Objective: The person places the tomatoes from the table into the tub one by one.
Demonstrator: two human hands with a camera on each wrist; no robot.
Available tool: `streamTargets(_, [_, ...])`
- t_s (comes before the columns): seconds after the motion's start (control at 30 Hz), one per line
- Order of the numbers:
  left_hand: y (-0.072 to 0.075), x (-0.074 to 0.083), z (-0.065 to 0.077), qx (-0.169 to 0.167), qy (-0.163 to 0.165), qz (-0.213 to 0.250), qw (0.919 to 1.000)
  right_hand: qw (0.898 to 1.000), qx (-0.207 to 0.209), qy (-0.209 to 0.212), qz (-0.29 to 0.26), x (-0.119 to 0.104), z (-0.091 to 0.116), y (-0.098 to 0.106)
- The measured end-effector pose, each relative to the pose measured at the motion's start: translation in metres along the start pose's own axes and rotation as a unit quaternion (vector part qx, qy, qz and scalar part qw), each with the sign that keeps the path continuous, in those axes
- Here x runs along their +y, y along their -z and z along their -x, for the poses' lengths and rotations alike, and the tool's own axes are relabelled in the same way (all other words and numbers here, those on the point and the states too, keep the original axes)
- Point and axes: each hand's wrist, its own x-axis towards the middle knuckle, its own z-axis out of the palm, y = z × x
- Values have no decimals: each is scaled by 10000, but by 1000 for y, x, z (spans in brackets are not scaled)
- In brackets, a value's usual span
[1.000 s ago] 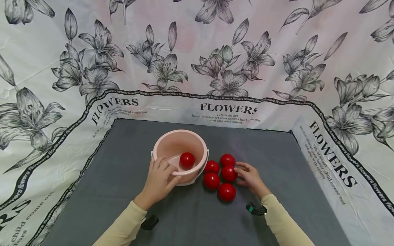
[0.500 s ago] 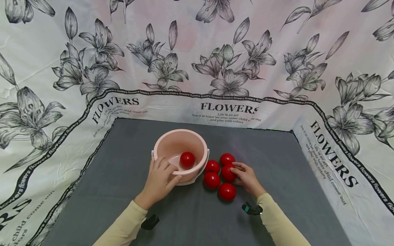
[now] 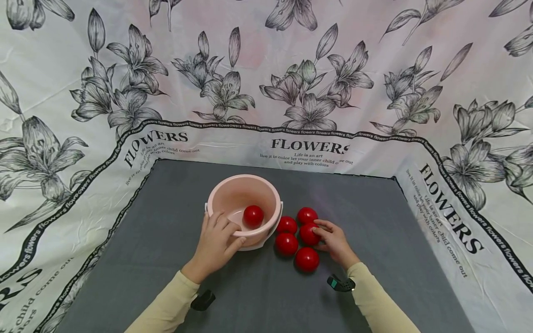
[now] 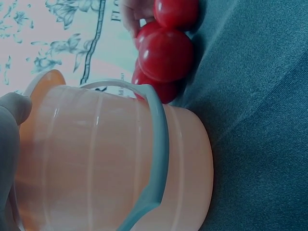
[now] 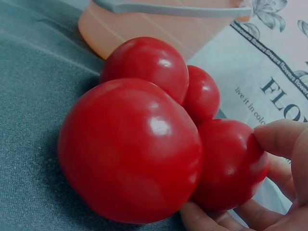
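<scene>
A pink bucket (image 3: 233,192) with a white handle (image 4: 160,139) stands on the dark grey cloth, and one glossy red ball (image 3: 253,216) lies inside it. My left hand (image 3: 214,245) grips the bucket's near-left rim, fingers over the edge and thumb outside. To the right of the bucket several red balls sit in a close cluster. My right hand (image 3: 338,245) holds the cluster's middle-right red ball (image 5: 228,166), with fingertips against its side and more fingers curled low around it. In the right wrist view a nearer red ball (image 5: 130,149) overlaps part of it.
Other red balls (image 3: 307,260) crowd close around the held one, and the left ones (image 3: 286,243) sit beside the bucket. A flower-printed white curtain (image 3: 308,111) rises behind the grey cloth (image 3: 354,199) and along its sides.
My right hand has moved slightly left and its fingers have closed on the middle-right ball. My left hand and the bucket have stayed in place.
</scene>
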Motion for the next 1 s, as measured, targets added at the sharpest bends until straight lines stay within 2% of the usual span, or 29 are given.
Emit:
streamTargets(0.3, [1, 1, 0, -26, -7, 16, 10000, 9999, -62, -10, -126, -3, 3, 2])
streamTargets(0.47, [0, 0, 0, 6, -29, -6, 10000, 9998, -151, 42, -139, -16, 8, 10])
streamTargets(0.73, [-1, 1, 0, 30, -10, 80, 10000, 9989, -320, 286, 163, -57, 15, 25])
streamTargets(1.0, [-1, 0, -1, 8, 24, 95, 10000, 9951, -539, 769, 301, -116, 20, 26])
